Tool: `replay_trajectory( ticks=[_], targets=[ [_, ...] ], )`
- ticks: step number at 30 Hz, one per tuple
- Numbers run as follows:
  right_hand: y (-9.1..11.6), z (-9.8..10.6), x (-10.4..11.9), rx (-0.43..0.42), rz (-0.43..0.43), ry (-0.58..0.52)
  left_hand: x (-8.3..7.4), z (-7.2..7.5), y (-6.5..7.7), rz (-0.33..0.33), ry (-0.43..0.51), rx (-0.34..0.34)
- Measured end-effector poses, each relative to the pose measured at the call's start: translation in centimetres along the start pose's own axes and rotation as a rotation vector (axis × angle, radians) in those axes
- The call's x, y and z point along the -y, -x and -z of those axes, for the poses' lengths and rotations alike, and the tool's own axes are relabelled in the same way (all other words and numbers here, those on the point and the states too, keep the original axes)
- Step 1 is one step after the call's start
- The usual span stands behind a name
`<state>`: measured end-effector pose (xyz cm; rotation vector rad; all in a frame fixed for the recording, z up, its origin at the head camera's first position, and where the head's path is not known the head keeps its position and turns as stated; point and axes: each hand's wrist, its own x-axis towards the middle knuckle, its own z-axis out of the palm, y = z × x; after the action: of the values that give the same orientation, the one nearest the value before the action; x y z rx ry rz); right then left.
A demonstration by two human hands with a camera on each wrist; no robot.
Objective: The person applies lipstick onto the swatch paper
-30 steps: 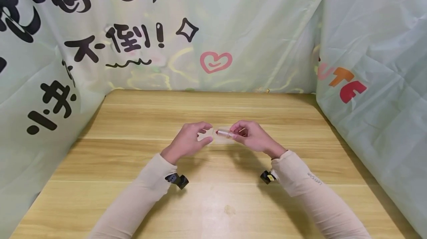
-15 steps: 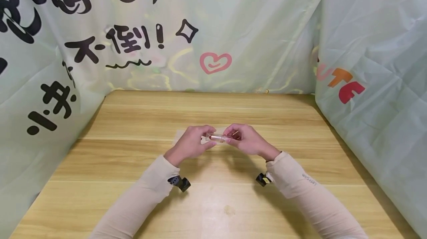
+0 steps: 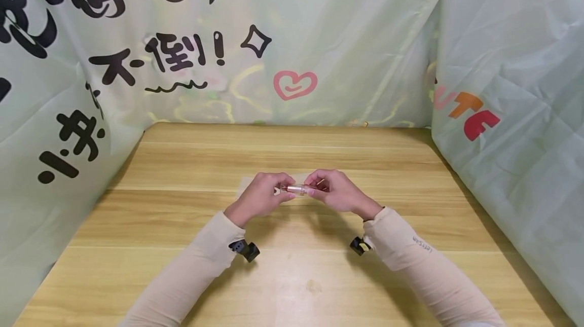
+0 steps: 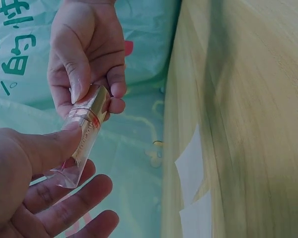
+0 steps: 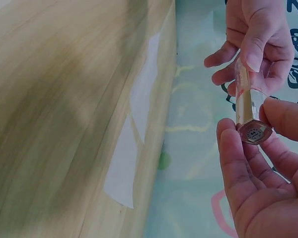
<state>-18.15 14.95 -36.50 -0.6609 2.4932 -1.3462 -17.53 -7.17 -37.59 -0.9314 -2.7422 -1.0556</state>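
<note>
One lipstick-like tube (image 3: 297,189) lies crosswise between two hands, above the wooden surface (image 3: 292,286). The left hand (image 3: 262,195) pinches its clear end, the other fingers spread; the right hand (image 3: 339,192) pinches its opposite end between thumb and fingers. Only the right wrist view shows that end's face, with a round, dotted mark (image 5: 255,134). Both wrist views show two white sheets (image 4: 190,166) on the surface; in the head view the hands partly cover them. The head view alone shows two black wrist devices (image 3: 245,250) and one whole pink heart (image 3: 295,85) on the cloth (image 3: 365,28).
</note>
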Motion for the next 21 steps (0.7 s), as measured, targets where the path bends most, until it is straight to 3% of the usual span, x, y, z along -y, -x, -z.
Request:
replay_trajectory(
  ticks=[13, 21],
  targets=[
    [0.1, 0.2, -0.3, 0.001, 0.016, 0.029, 0.0, 0.2, -0.1, 0.017, 0.052, 0.023],
    [0.8, 1.0, -1.4, -0.062, -0.026, 0.038, 0.8, 1.3, 0.5, 0.136, 0.035, -0.004]
  ],
)
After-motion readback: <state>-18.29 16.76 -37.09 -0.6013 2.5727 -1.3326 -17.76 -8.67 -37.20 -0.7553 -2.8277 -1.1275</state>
